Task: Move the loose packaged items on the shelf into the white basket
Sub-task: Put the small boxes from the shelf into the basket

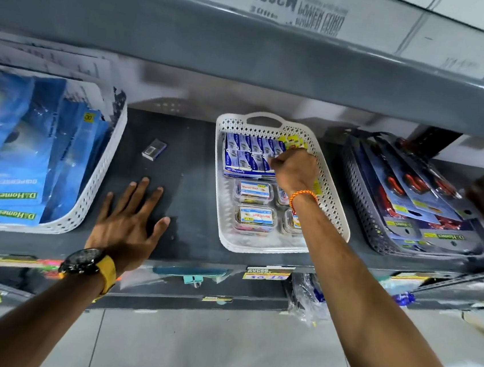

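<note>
A white perforated basket (334, 193) with a handle sits mid-shelf. It holds rows of small blue boxes (249, 154), yellow packets (294, 142) and clear tubs with labels (253, 217). My right hand (294, 171) is inside the basket with its fingers curled at the blue boxes and yellow packets; whether it grips one I cannot tell. One loose small blue-and-grey box (154, 149) lies on the dark shelf (186, 135) left of the basket. My left hand (129, 222) rests flat on the shelf, fingers spread, below that box and holding nothing.
A larger white basket (97, 180) of blue packaged goods stands at the left. A dark mesh basket (363, 208) with carded red items stands at the right. A grey upper shelf (248, 52) overhangs closely. Price tags (267, 274) line the shelf's front edge.
</note>
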A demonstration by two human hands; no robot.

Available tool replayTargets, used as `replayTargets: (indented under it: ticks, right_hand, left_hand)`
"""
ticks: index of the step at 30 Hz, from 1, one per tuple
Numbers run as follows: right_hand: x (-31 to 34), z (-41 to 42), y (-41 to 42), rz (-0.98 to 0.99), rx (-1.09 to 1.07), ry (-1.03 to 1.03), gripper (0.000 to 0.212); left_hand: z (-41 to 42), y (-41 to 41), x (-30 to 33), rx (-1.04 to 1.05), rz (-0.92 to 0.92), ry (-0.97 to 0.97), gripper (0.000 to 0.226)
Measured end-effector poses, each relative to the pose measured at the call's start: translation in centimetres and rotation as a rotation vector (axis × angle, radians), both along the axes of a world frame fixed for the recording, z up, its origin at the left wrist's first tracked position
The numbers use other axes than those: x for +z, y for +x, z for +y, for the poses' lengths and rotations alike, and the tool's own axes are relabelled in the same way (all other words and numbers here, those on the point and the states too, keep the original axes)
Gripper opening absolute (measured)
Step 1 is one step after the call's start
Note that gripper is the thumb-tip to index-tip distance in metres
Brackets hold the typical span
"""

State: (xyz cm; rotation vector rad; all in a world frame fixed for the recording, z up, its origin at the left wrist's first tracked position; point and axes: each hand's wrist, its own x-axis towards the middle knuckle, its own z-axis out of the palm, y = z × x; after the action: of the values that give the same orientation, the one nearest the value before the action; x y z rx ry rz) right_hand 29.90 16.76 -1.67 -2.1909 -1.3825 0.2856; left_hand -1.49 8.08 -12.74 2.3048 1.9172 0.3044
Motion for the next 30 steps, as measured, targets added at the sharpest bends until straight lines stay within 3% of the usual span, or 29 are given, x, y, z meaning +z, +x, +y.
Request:
replayTargets:
  ticks: [6,10,14,18,24,30]
  right_hand:
    - [0.0,0.0,-1.5,-0.116,-0.01,0.155,0.022]
    - [-0.1,1.2,-6.4,-0.233,0.256,0.263,0.025]
    - [-0.6,2.8,-13.5,-0.15,0.549,0.11,0.019]
    - [-2.9,4.9,-18.6,-0.151,0.67,-0.081,0.026]
    - [-4.4,6.2,-21.2,-0.143,0.712,-0.141,0.043]
    - [-4.1,5.9,-21.1,-0.158,0.682,-0.078,0.031]
  left_hand:
    - [-0.1,0.2,0.2,0.012,-0.019,0.0,0.072]
    - [-0.2,0.2,0.2,0.011,-0.015,-0.009,0.072]
    - [-0.2,0.3,0.4,0.014,-0.016,0.002,0.07]
    - [0.0,0.3,0.5,0.016,-0.016,-0.014,0.071]
    - [0.0,0.4,0.7,0.014,-0.002,-0.03,0.071]
    - [0.0,0.2,0.6,0.014,0.003,-0.023,0.071]
